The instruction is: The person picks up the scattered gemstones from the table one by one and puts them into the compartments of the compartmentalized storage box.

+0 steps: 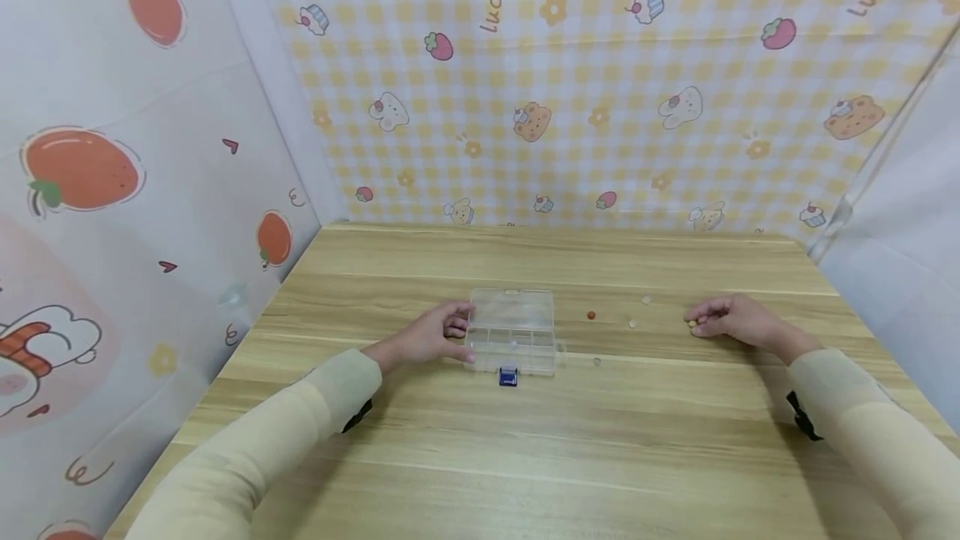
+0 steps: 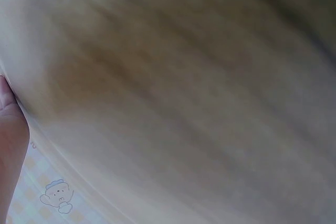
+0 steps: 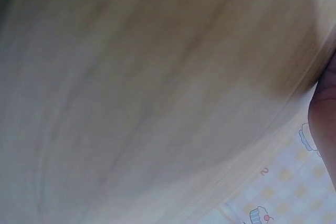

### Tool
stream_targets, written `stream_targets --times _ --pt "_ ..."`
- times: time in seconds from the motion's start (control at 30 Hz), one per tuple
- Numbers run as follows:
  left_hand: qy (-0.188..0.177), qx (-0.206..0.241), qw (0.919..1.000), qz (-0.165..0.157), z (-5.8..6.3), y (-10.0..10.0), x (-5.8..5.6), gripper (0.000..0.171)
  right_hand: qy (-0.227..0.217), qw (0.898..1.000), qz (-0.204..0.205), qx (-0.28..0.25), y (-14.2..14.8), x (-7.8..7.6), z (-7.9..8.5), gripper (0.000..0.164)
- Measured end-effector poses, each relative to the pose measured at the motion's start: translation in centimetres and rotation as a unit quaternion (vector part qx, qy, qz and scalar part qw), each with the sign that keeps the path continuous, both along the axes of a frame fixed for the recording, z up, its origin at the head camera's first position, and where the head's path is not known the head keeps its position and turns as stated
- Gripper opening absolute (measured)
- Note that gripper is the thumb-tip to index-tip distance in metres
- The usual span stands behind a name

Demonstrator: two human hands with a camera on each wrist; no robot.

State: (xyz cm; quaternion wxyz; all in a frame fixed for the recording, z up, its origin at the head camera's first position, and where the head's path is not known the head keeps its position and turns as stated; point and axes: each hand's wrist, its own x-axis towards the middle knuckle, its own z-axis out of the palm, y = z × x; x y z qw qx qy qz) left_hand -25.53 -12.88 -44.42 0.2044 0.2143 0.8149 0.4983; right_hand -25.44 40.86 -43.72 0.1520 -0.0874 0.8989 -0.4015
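A clear plastic compartment box [image 1: 512,361] lies on the table with its lid [image 1: 512,309] folded back and a dark blue clasp [image 1: 508,377] at its front. My left hand [image 1: 435,333] holds the box at its left end, thumb by the front corner and forefinger by the lid. Over to the right, my right hand [image 1: 738,323] pinches a small yellowish bead [image 1: 692,323] between thumb and fingertips, low over the tabletop. Each wrist view catches only an edge of its hand, the left hand [image 2: 11,145] and the right hand [image 3: 325,108]; the fingertips are hidden there.
Between box and right hand lie a small orange-brown bead [image 1: 591,315] and several small pale or clear pieces, one of them a clear bead [image 1: 597,362] near the box's right side. A patterned cloth [image 1: 570,107] hangs behind the wooden table [image 1: 525,457].
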Motion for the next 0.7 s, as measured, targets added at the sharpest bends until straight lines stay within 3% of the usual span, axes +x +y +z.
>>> stream_targets --times 0.7 --pt "-0.005 0.004 1.0000 0.000 -0.06 0.04 0.06 0.089 0.022 0.999 0.006 0.024 0.13 0.16 0.01 0.037"
